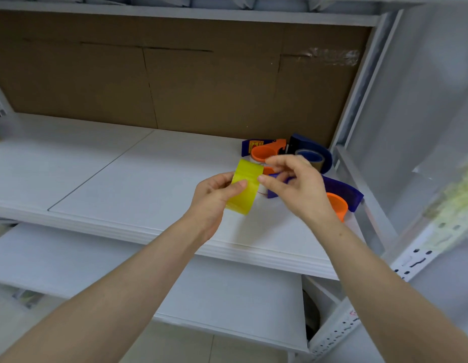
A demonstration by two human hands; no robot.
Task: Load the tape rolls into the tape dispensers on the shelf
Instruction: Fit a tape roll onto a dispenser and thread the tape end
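My left hand (214, 197) grips a yellow tape roll (245, 186) edge-on above the white shelf (138, 179). My right hand (295, 184) pinches at the roll's right edge with thumb and forefinger, its other fingers spread. Behind the hands lie three blue tape dispensers with orange hubs: one at the back (264, 149), one at the back right holding a tape roll (312, 153), and one nearest, partly hidden by my right wrist (342, 196).
Brown cardboard (175, 82) lines the back of the shelf. A white metal upright (358, 100) closes the right side. A lower white shelf (227, 292) runs below. Clear plastic sheeting (424, 113) hangs to the right.
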